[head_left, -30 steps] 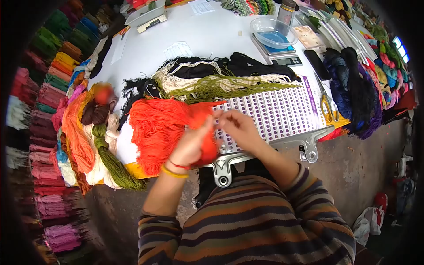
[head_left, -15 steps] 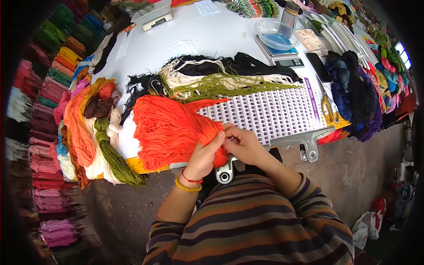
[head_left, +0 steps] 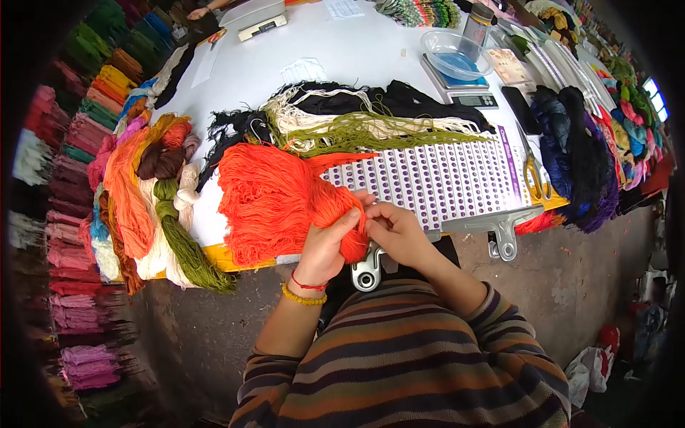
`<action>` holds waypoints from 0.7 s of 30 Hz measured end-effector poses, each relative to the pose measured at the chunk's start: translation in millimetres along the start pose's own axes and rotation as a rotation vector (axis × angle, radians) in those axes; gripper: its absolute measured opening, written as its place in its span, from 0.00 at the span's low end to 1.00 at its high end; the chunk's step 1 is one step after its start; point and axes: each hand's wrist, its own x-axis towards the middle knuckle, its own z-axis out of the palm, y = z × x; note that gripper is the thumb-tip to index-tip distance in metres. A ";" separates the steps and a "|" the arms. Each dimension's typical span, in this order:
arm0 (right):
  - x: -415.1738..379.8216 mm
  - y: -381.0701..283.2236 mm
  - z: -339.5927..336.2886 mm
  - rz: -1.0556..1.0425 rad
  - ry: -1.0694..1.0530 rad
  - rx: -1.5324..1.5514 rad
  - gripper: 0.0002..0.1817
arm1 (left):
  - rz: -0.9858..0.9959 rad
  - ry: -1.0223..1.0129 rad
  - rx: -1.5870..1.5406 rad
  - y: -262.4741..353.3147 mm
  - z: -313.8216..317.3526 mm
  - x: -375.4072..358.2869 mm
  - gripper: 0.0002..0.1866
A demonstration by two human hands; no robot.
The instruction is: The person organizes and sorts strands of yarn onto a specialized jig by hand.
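A thick bundle of orange-red thread lies at the table's front edge, its loose strands fanned out to the left. My left hand is wrapped round the narrow, gathered end, with the thumb on top. Against that end, my right hand has its fingers curled in a pinch at the strands. Beneath the bundle and to its right is a board with rows of purple dots. Olive green thread, cream thread and black thread stretch across behind it.
Coloured skeins hang over the table's left edge. A metal clip and a larger clip grip the front edge. Scissors, a phone and a scale bearing a plastic bowl are at right.
My hands have stayed at the gathered end, which now looks rounder and more tightly bunched. The view has shifted slightly. Another person's hand has appeared at the far upper left.
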 end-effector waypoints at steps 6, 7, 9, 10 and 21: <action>0.0 4.6 0.5 -0.032 0.079 0.063 0.05 | 0.111 0.097 0.258 -4.5 -3.4 -0.8 0.21; -1.2 -3.0 0.2 0.013 0.065 0.191 0.05 | 0.111 0.098 0.257 -2.6 -3.0 -0.9 0.21; -1.1 -8.3 -1.1 0.059 0.051 0.319 0.04 | 0.008 0.082 0.071 4.3 -1.7 -1.5 0.22; -0.6 -8.6 -2.7 0.100 0.041 0.439 0.04 | 0.007 0.083 0.071 5.0 -2.8 -1.4 0.22; 1.4 -1.6 -0.2 0.096 0.008 0.440 0.03 | 0.058 0.089 0.151 -0.1 -2.7 -0.2 0.28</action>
